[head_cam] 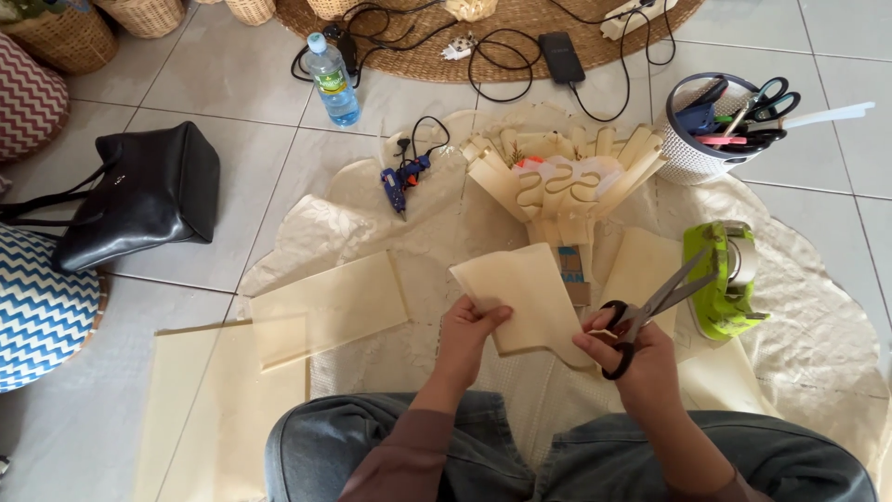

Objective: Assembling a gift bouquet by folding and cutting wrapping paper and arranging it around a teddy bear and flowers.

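My left hand [467,332] pinches the lower left edge of a cream paper sheet [520,293] held above my lap. Black-handled scissors [650,311] sit in my right hand [630,358], blades pointing up and to the right, just right of the sheet. Behind the sheet lies a cream paper bouquet wrap [557,177] with folded fan-like pieces, resting on a pale lace cloth [818,316].
Cream sheets [325,307] lie left on the tile floor. A green tape dispenser [725,279] stands right, a white basket of scissors and tools [715,130] behind it. A blue glue gun [400,181], water bottle [332,82], black handbag [149,195] and cables lie farther off.
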